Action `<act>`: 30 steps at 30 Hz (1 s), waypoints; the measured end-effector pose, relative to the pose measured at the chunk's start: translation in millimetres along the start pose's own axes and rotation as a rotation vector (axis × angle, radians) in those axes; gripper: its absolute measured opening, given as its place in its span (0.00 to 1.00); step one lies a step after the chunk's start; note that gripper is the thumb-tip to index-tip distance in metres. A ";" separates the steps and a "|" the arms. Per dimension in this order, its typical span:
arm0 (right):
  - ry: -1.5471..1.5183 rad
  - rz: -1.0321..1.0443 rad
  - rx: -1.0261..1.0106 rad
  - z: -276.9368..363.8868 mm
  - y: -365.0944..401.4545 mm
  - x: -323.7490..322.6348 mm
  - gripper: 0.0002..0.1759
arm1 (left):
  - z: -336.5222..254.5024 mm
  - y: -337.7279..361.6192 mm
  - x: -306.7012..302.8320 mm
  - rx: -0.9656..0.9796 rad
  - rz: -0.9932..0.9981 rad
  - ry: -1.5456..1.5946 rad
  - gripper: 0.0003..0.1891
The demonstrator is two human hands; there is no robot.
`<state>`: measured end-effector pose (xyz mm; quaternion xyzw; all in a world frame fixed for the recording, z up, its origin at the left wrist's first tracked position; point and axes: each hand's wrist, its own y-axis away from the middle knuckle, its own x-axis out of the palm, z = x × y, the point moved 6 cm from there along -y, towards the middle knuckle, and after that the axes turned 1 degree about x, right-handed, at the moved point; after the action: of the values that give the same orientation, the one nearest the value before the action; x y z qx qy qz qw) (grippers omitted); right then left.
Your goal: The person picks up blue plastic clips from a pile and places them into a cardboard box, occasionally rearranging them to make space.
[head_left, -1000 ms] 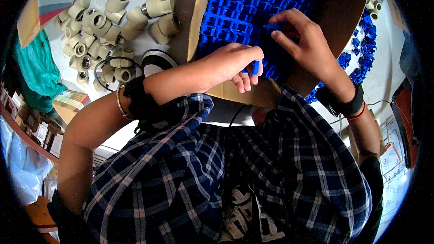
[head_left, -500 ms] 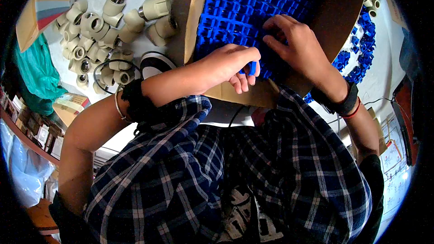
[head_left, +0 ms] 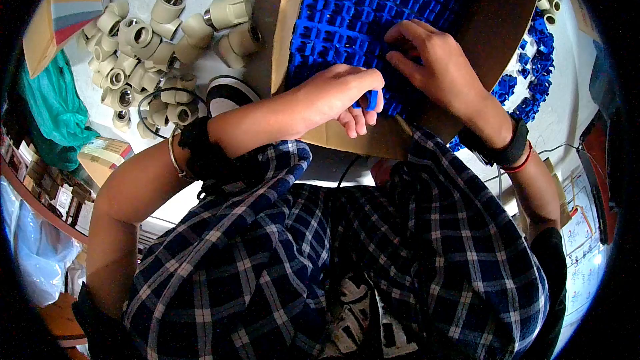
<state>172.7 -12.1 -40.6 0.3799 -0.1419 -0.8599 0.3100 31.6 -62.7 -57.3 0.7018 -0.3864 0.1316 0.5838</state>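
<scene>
My left hand (head_left: pixel 348 97) hangs over the near edge of the cardboard box (head_left: pixel 293 20), fingers curled around a small blue plastic clip (head_left: pixel 371 100). The box holds rows of closely packed blue plastic clips (head_left: pixel 347 10). Inside it, my right hand (head_left: pixel 437 63) is low over the near part of the rows. Its fingers are bent, with thumb and forefinger a short way apart against the blue clips. Whatever may be between them blends into the blue behind.
Beige pipe fittings (head_left: pixel 140 37) lie heaped left of the box. Loose blue clips (head_left: pixel 537 83) are spread on the white surface to the right. A green plastic bag (head_left: pixel 57 107) and another carton (head_left: pixel 63 10) stand at far left. A shoe (head_left: pixel 230 97) shows beside the fittings.
My right hand has shifted very slightly to the left over the rows. My left hand stays in place with the blue clip.
</scene>
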 end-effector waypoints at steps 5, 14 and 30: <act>-0.058 -0.010 -0.035 -0.9 0.5 2.8 0.11 | 0.1 0.1 -0.5 0.004 -0.005 -0.004 0.21; -0.105 -0.013 -0.017 -0.4 -1.8 3.3 0.10 | 0.1 -0.2 -0.6 0.017 -0.008 0.048 0.22; -0.059 -0.132 -0.249 46.7 9.3 -21.0 0.18 | 1.9 -0.5 -5.3 0.034 -0.067 0.223 0.29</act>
<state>152.9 -5.4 7.1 0.3214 -0.0178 -0.9003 0.2931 27.9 -62.4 -61.6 0.7050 -0.2933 0.1956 0.6154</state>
